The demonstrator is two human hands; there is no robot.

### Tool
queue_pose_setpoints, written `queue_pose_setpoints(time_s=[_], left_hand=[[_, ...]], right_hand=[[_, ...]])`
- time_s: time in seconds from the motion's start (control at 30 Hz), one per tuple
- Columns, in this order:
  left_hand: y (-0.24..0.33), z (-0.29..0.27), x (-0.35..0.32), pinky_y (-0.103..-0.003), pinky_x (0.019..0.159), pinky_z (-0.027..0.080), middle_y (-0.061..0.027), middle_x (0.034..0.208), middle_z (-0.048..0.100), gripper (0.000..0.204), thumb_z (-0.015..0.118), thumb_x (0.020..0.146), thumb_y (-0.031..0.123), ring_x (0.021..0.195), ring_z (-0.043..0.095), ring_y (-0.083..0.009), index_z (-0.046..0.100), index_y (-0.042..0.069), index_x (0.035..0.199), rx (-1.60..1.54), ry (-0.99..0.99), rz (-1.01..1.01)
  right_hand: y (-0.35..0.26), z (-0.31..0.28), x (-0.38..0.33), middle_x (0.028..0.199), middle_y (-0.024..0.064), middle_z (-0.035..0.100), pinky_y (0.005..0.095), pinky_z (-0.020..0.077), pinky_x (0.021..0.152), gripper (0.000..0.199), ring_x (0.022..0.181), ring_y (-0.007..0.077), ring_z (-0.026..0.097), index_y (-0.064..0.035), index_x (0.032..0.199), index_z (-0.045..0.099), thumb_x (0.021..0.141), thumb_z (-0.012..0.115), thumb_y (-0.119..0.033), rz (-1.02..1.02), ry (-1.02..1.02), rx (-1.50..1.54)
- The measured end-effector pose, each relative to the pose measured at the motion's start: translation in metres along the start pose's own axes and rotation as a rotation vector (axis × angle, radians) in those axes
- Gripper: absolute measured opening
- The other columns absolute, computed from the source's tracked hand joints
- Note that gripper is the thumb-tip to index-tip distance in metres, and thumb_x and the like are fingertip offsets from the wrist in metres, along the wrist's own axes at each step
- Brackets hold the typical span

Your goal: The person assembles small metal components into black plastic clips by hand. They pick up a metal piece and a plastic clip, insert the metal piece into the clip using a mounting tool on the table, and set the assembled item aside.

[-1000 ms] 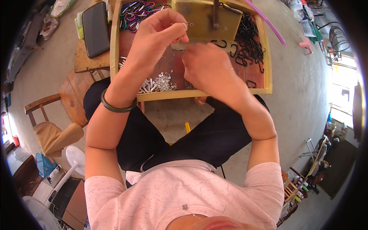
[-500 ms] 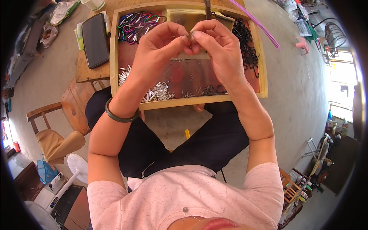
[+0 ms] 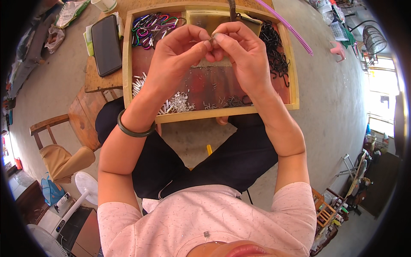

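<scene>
My left hand [image 3: 182, 49] and my right hand [image 3: 242, 51] meet above a shallow wooden tray [image 3: 205, 115]. Both pinch thumb against fingers, with the fingertips touching or almost touching; what they hold is too small and covered to name. Coloured carabiner clips [image 3: 152, 32] lie in the tray's far left corner. Black metal hooks [image 3: 274, 47] are heaped along its right side. Small silvery pieces [image 3: 177, 103] are piled at the near left, beside white rod-like pieces [image 3: 138, 84]. Tiny dark metal bits [image 3: 233, 101] lie near the front edge.
A black phone [image 3: 106, 45] lies on the wooden table left of the tray, near a paper cup [image 3: 104, 4]. A purple ridged strip [image 3: 291, 28] hangs over the tray's far right corner. At left stand a wooden chair [image 3: 83, 115] and a white fan [image 3: 87, 186].
The right hand's fingers have shifted very slightly at the pinch. Both hands otherwise stay in place, and the tray's contents look the same.
</scene>
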State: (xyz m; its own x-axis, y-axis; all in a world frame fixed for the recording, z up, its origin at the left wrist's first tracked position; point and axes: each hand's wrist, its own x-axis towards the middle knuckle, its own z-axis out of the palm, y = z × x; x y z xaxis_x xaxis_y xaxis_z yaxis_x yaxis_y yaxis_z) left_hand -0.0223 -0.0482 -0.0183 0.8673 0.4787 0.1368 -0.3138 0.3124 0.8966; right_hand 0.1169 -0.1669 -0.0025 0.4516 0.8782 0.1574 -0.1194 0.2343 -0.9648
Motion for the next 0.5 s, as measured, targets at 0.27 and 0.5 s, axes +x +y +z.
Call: queue_pose_setpoints(time_s=[0.27,0.5], left_hand=[[-0.0019,-0.0005,0.0009,-0.025,0.079,0.052,-0.0046,0.094,0.072,0.008,0.066,0.099,0.006,0.090,0.069,-0.0105,0.066,0.001,0.105,-0.012,-0.018,0.024],[-0.0011,0.0005,0.0009,-0.024,0.077,0.054,-0.0036,0.094,0.071,0.008,0.066,0.098,0.005,0.087,0.068,-0.0092,0.066,0.000,0.105,0.095,0.072,0.014]], right_hand=[[0.0006,0.0025,-0.0013,0.092,0.0051,0.068,0.0247,0.0521,0.073,0.012,0.078,0.0094,0.061,0.0016,0.110,0.065,0.101,0.062,-0.006,-0.001,-0.016,-0.012],[-0.0088,0.0064,-0.0034,0.084,0.0028,0.071,0.0237,0.0549,0.072,0.009,0.078,0.0072,0.066,0.0008,0.099,0.068,0.094,0.065,-0.006,-0.062,0.082,-0.343]])
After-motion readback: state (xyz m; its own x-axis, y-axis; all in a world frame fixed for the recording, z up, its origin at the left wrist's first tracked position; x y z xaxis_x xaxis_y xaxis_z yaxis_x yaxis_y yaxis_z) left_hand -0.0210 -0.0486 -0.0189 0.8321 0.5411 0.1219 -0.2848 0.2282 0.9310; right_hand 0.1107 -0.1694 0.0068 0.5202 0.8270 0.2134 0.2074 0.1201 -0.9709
